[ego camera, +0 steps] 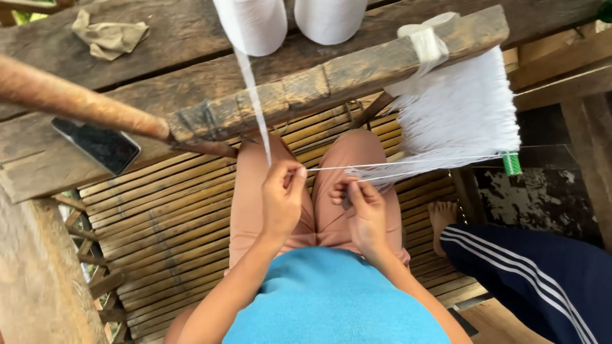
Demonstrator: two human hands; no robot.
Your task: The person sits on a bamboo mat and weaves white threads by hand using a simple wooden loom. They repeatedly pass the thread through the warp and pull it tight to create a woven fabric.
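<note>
My left hand [282, 199] pinches white threads [258, 114] that run down from two large white cones [255, 24] on the wooden beam [331, 76]. My right hand [363, 213] is closed on thin white strands [408, 164] stretching right toward a spread bundle of white yarn [459, 114] on the frame. Both hands hover over my lap, close together, a little apart.
A dark phone [97, 145] lies on the wooden plank at left. A crumpled cloth [108, 37] sits on the far beam. A green spool [511, 164] hangs at right. Another person's leg in dark striped trousers [529, 267] and bare foot [442, 215] rest on the bamboo slat floor [166, 216].
</note>
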